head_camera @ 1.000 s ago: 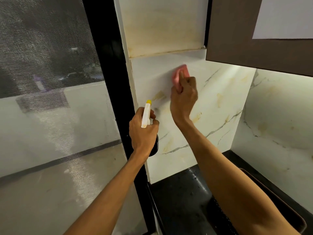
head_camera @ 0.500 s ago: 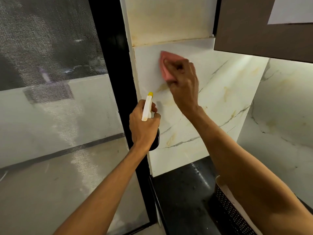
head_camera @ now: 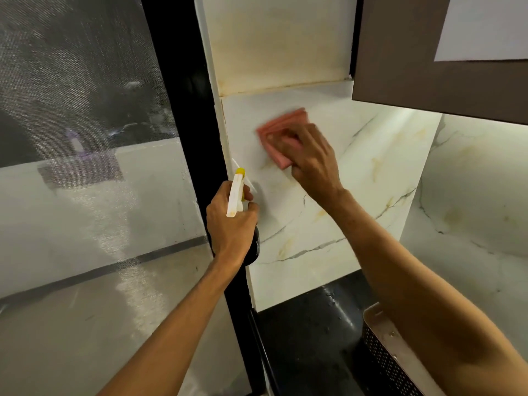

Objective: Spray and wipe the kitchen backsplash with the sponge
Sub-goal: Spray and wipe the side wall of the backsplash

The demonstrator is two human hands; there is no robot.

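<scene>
Since 0.5 s ago the sponge (head_camera: pixel 278 128) has swung flatter across the backsplash (head_camera: pixel 365 172). My right hand (head_camera: pixel 313 161) clamps it, my left hand (head_camera: pixel 230 224) grips the spray bottle (head_camera: pixel 235 195); I'd press evenly, overlapping strokes downward.

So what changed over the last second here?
The right hand swept the sponge leftward across the backsplash, toward the window-side edge, and the sponge turned from upright to lying wider under the hand. Nothing was picked up or released. The left hand kept gripping the spray bottle in about the same spot.
</scene>
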